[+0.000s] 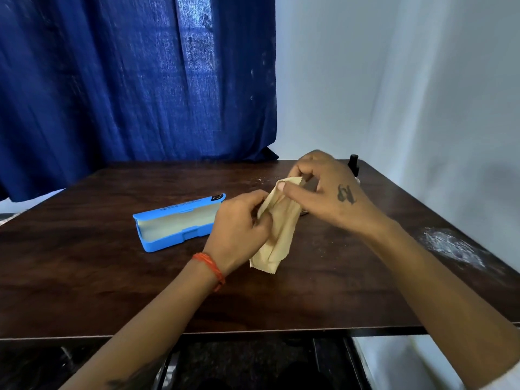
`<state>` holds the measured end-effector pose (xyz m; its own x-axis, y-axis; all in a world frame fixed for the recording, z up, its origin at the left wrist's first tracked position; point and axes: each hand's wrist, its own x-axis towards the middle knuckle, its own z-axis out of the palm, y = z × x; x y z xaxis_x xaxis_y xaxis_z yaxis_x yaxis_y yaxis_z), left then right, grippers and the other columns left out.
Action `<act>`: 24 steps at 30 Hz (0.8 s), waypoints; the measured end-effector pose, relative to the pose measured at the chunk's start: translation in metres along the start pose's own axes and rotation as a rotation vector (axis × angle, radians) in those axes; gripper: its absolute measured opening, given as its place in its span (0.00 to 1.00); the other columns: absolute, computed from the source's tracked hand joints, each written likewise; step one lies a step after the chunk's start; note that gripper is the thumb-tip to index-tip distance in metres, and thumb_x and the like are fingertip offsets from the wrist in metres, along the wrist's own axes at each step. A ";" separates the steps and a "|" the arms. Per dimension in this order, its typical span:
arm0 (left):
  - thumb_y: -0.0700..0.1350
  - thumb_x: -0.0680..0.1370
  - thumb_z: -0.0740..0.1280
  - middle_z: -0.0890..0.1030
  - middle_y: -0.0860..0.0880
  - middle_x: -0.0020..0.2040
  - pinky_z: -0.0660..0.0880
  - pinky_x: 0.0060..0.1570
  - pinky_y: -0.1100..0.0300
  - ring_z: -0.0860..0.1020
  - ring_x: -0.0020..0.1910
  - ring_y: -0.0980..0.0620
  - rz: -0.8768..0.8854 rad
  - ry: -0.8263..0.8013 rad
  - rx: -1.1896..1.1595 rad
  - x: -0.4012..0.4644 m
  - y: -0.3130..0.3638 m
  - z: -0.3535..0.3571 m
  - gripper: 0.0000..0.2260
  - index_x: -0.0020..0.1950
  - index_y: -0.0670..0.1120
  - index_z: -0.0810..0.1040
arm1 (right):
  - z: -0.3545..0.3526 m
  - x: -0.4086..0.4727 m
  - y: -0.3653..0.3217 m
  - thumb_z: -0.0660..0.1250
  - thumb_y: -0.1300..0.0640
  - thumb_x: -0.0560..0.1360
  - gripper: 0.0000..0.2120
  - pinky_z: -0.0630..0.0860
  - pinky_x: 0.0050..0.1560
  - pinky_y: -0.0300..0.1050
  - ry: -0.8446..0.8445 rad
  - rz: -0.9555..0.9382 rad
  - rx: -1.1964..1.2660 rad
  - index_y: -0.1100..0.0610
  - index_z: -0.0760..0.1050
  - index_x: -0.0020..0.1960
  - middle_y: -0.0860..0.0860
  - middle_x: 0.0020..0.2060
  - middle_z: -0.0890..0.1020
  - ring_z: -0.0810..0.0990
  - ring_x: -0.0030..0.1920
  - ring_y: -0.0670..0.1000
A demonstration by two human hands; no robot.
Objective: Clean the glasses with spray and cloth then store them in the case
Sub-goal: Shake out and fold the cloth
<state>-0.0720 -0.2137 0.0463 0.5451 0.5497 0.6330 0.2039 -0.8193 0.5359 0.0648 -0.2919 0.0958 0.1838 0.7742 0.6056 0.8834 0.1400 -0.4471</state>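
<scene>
A beige cleaning cloth [277, 226] hangs between both hands above the dark wooden table [112, 277]. My left hand [239, 229] grips its middle from the left. My right hand [329, 190] pinches its upper edge with thumb and fingers. The blue glasses case [157, 237] lies open to the left of the hands, its pale lining empty. A black spray bottle [353, 163] stands behind my right hand, mostly hidden. The glasses are hidden; only a small grey sliver [304, 213] shows under my right hand, and I cannot tell what it is.
A blue curtain [126, 80] hangs behind the table and a white wall [394, 80] stands to the right. A white powdery smear [450, 246] marks the table near its right edge. The table's front edge [253, 332] runs just below my forearms.
</scene>
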 end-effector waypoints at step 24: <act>0.37 0.71 0.70 0.81 0.59 0.34 0.71 0.35 0.77 0.77 0.33 0.67 -0.423 -0.210 -0.037 -0.006 -0.059 -0.023 0.08 0.40 0.50 0.83 | 0.027 -0.013 0.070 0.69 0.62 0.72 0.03 0.78 0.47 0.44 -0.189 0.366 0.138 0.57 0.82 0.44 0.52 0.40 0.84 0.81 0.41 0.49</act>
<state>-0.1065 -0.1655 0.0238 0.5741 0.7858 0.2302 0.4163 -0.5222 0.7443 0.1124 -0.2758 0.0385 0.3806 0.8858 0.2656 0.7065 -0.0932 -0.7016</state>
